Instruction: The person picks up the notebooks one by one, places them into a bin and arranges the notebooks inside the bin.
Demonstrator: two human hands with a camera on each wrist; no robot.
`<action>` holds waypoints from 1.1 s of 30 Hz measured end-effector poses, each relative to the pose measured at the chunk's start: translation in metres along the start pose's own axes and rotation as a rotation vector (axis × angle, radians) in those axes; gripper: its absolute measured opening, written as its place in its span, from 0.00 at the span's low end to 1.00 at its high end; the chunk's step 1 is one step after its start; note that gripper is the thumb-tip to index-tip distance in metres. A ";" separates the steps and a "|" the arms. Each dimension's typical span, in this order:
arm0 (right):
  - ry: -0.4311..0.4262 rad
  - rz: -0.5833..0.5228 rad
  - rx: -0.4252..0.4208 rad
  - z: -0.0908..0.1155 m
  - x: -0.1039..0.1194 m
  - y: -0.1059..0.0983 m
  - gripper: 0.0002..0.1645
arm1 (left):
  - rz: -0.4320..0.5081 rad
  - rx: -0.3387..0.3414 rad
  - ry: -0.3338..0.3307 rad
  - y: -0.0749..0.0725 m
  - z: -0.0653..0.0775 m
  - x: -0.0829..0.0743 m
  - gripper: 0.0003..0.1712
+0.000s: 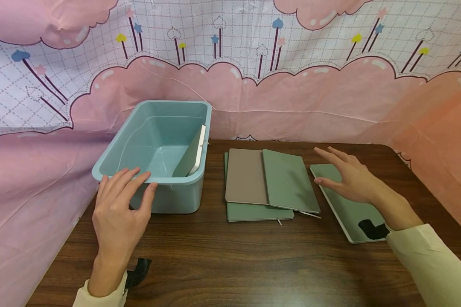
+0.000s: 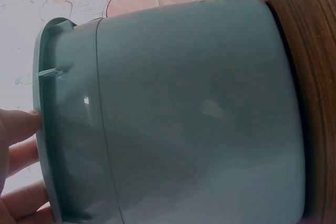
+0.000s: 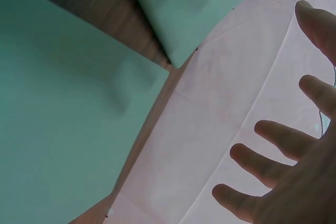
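Note:
My left hand (image 1: 121,207) is at the near rim of a light blue plastic bin (image 1: 151,180), its fingertips right at the edge in the head and left wrist views. Inside the bin, a notebook (image 1: 192,154) with a green cover and white page edges leans against the right wall. Fingers spread and holding nothing, my right hand (image 1: 347,177) hovers over a green notebook (image 1: 336,209) on the right side of the table. Between the hands lies a loose pile: a green notebook (image 1: 292,181) overlaps a taupe notebook (image 1: 247,177), and another green notebook (image 1: 253,212) shows beneath.
The dark wood-grain table (image 1: 230,264) runs back to a pink and white patterned cloth (image 1: 292,102), which also hangs at both sides. Ribbon ends (image 1: 310,215) stick out from the pile. Both wrists wear black straps (image 1: 138,273).

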State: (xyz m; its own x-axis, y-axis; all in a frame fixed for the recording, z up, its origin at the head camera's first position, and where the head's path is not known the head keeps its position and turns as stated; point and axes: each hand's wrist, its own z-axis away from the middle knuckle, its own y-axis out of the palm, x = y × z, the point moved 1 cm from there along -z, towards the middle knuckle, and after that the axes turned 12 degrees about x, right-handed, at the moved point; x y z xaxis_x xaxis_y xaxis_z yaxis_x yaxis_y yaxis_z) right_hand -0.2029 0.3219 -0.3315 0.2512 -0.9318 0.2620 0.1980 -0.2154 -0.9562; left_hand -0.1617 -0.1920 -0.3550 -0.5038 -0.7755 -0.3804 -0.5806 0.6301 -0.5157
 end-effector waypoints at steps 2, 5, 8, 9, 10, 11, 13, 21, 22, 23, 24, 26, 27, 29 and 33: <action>0.013 -0.001 0.011 0.001 -0.003 0.003 0.55 | -0.006 0.001 0.004 0.000 0.001 0.000 0.15; 0.027 -0.007 0.026 0.002 -0.010 0.008 0.56 | -0.009 0.001 0.010 0.000 0.001 0.001 0.15; 0.018 -0.015 0.037 0.005 -0.015 0.014 0.57 | -0.009 0.000 0.015 -0.001 0.001 0.001 0.15; 0.011 -0.017 0.040 0.005 -0.017 0.016 0.56 | -0.010 -0.002 0.017 -0.001 0.001 0.001 0.15; 0.004 -0.014 0.043 0.006 -0.019 0.018 0.57 | -0.010 -0.002 0.017 -0.001 0.001 0.001 0.15; 0.002 -0.015 0.050 0.007 -0.020 0.021 0.57 | -0.010 -0.002 0.017 -0.001 0.001 0.001 0.15; 0.005 -0.011 0.068 0.009 -0.022 0.027 0.57 | -0.009 -0.001 0.016 -0.001 0.001 0.000 0.15; 0.071 0.019 0.148 0.011 -0.032 0.049 0.59 | -0.006 0.009 0.004 -0.001 0.000 -0.001 0.15; 0.079 0.014 0.157 0.011 -0.033 0.051 0.59 | -0.004 0.010 0.001 -0.001 0.000 -0.001 0.15; 0.087 0.009 0.165 0.011 -0.034 0.052 0.60 | -0.001 0.012 -0.003 -0.002 0.000 -0.001 0.15; 0.094 0.007 0.171 0.011 -0.035 0.053 0.60 | 0.002 0.014 -0.006 -0.002 0.000 -0.001 0.15; 0.107 0.004 0.183 0.011 -0.036 0.056 0.60 | 0.005 0.017 -0.013 -0.002 -0.001 -0.002 0.15; 0.111 0.005 0.187 0.011 -0.037 0.057 0.60 | 0.005 0.016 -0.011 -0.002 -0.001 -0.002 0.15; 0.116 0.000 0.194 0.012 -0.038 0.058 0.59 | 0.003 0.013 -0.008 -0.002 -0.001 -0.002 0.15; 0.116 -0.005 0.199 0.012 -0.038 0.061 0.59 | -0.007 0.007 0.000 -0.002 -0.001 -0.001 0.15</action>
State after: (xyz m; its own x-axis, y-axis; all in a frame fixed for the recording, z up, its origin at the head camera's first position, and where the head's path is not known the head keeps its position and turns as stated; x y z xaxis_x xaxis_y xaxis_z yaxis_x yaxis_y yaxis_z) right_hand -0.1895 0.3479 -0.3983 0.1412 -0.9607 0.2392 0.3854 -0.1692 -0.9071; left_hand -0.1601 -0.1923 -0.3527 -0.4998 -0.7800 -0.3765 -0.5794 0.6242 -0.5241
